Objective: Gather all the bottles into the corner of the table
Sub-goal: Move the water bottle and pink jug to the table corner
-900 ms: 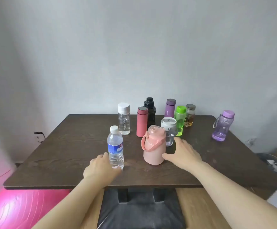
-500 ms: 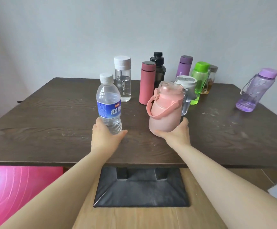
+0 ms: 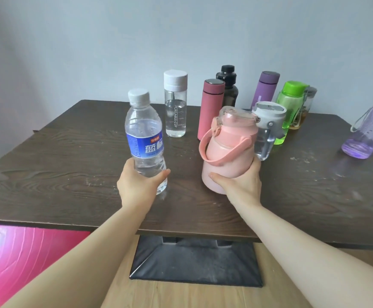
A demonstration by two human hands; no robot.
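My left hand (image 3: 140, 185) grips the base of a clear water bottle (image 3: 144, 138) with a blue label and white cap. My right hand (image 3: 242, 184) wraps the lower part of a pink jug (image 3: 229, 145) with a loop handle. Both stand near the front of the dark wooden table (image 3: 47, 165). Behind them stand a clear white-capped cup (image 3: 175, 105), a pink flask (image 3: 210, 107), a black bottle (image 3: 227, 85), a purple flask (image 3: 266, 87), a clear white-lidded bottle (image 3: 268, 127), a green bottle (image 3: 289, 105) and a small amber jar (image 3: 308, 103). A purple translucent bottle (image 3: 368, 134) stands apart at the right.
A grey wall rises behind the table's far edge. A pink exercise ball (image 3: 21, 258) lies on the floor at the lower left. The black table base (image 3: 194, 261) stands on a wooden floor beneath the tabletop.
Both hands went from reaching beside the bottles to closing around them. The view has moved closer to the table and tilted down.
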